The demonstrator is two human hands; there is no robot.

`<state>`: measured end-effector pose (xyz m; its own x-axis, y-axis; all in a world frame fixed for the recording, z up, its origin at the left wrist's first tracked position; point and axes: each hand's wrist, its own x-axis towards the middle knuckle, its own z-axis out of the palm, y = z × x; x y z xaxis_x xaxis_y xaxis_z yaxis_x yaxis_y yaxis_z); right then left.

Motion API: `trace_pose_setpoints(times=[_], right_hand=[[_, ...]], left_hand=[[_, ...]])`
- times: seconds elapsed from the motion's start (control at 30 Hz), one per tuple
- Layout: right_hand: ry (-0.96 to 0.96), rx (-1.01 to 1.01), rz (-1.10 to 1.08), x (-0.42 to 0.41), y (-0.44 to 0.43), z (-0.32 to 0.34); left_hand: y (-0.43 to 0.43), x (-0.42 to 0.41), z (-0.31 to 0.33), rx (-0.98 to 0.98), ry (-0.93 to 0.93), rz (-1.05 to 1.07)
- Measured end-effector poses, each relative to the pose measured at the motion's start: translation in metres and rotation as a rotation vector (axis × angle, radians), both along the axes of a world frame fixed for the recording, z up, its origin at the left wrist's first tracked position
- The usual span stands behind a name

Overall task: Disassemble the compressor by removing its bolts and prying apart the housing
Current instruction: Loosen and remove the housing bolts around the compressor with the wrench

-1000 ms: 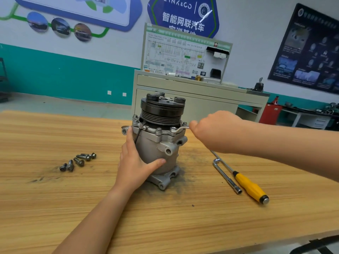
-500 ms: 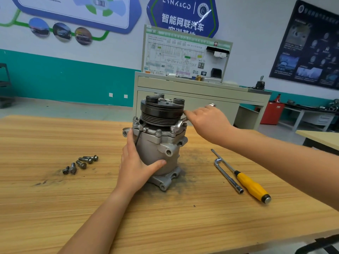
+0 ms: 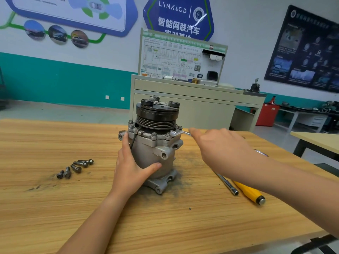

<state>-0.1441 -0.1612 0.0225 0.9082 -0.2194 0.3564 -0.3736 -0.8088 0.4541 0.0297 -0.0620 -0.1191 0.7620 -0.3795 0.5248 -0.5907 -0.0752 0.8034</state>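
As the right hand (image 3: pixel 220 149) drops back from beside the black grooved pulley (image 3: pixel 157 116), the slim silver bent wrench (image 3: pixel 180 133) sits level again on a bolt at the flange's right edge. The fingers are curled round its handle, though the grip underneath is hidden. Another stroke, I'd say, and the bolt's not out yet. Meanwhile the left hand (image 3: pixel 132 167) steadies the grey cast-metal compressor (image 3: pixel 152 153), upright mid-table, with the thumb spread across the front and the fingers wrapped round the side. Several flange bolts (image 3: pixel 153 134) remain. A handful of loose dark bolts (image 3: pixel 77 166) lies well left on the wooden table (image 3: pixel 55 208). A steel L-shaped socket wrench (image 3: pixel 226 183) and yellow-handled screwdriver (image 3: pixel 249 193) lie under the right forearm, near its sweep
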Motion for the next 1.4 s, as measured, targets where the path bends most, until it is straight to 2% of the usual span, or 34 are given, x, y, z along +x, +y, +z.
trace_pose_setpoints(times=[0.23,0.63,0.9,1.23,1.4], right_hand=[[0.091,-0.091,0.016,0.006,0.015,0.010],[0.221,-0.021,-0.012,0.021,0.034,0.025],[0.340,-0.087,-0.069,0.036,0.058,0.014],[0.310,-0.080,-0.064,0.020,0.047,0.016],[0.365,-0.216,-0.059,0.018,0.040,0.018]], left_hand=[[0.000,0.000,-0.002,-0.007,-0.001,-0.001],[0.001,0.001,-0.002,-0.010,0.003,-0.007],[0.000,0.001,-0.001,0.001,0.000,0.001],[-0.001,0.001,-0.002,-0.006,0.013,-0.003],[0.000,0.001,-0.002,-0.001,0.012,-0.004]])
